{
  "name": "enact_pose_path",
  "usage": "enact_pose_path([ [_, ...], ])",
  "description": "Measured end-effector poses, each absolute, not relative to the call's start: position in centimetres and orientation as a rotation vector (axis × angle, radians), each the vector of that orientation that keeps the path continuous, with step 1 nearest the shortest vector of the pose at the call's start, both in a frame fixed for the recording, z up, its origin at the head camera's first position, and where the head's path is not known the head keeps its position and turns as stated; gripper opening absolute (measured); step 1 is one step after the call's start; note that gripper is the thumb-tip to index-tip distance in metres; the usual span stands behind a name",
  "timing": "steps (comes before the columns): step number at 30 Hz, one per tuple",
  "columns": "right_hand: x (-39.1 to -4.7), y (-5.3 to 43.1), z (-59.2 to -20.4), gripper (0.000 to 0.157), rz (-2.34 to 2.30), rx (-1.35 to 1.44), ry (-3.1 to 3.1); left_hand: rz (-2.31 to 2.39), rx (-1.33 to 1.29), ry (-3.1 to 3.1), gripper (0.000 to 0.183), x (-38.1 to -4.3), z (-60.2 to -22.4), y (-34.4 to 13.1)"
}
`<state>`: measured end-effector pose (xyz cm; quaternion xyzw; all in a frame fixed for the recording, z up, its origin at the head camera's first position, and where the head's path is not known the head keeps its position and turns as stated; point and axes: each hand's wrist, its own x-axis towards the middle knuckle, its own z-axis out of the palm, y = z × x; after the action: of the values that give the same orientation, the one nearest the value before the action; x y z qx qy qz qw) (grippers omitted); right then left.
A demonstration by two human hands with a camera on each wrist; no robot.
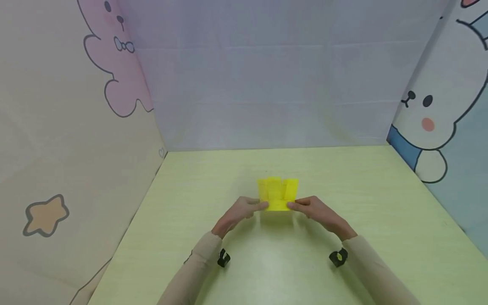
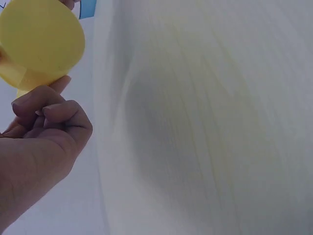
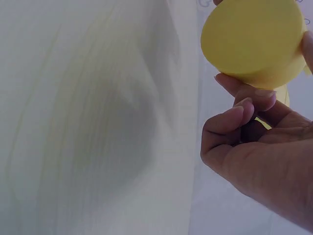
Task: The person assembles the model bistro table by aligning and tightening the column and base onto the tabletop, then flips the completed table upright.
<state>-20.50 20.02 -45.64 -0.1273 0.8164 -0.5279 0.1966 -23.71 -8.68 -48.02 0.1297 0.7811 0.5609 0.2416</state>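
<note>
A yellow paper cup (image 1: 278, 205) is held up over the middle of the table, its wall split into several upright flaps (image 1: 274, 188). From below, the left wrist view shows its round flat bottom (image 2: 43, 41), and so does the right wrist view (image 3: 252, 39). My left hand (image 1: 248, 206) pinches the cup's left side low down, thumb at the front. On the opposite side, my right hand (image 1: 310, 208) pinches it the same way. In both wrist views the other fingers curl beneath the bottom. The cup's inside is hidden.
The pale yellow-green table (image 1: 206, 169) spreads around the hands, with a shadow below the cup. A plain cloth (image 1: 267, 84) hangs at the back, and printed panels stand left (image 1: 57, 148) and right (image 1: 465, 190). Small black devices (image 1: 223, 257) show by both wrists.
</note>
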Motion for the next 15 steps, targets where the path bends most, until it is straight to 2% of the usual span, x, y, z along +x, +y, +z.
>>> enact_pose_path([
  [3,-20.5,20.0,-45.0,0.047,-1.470,-0.303,2.324,1.523,0.257,2.153,0.061,-23.3,-47.3,-8.3],
  [10,-20.4,19.6,-43.9,0.060,-1.466,-0.219,2.359,1.528,0.145,2.179,0.061,-23.0,-46.0,-7.6],
  [15,-20.4,19.4,-43.6,0.061,-1.471,-0.172,2.362,1.511,0.145,2.189,0.080,-22.9,-45.6,-7.4],
])
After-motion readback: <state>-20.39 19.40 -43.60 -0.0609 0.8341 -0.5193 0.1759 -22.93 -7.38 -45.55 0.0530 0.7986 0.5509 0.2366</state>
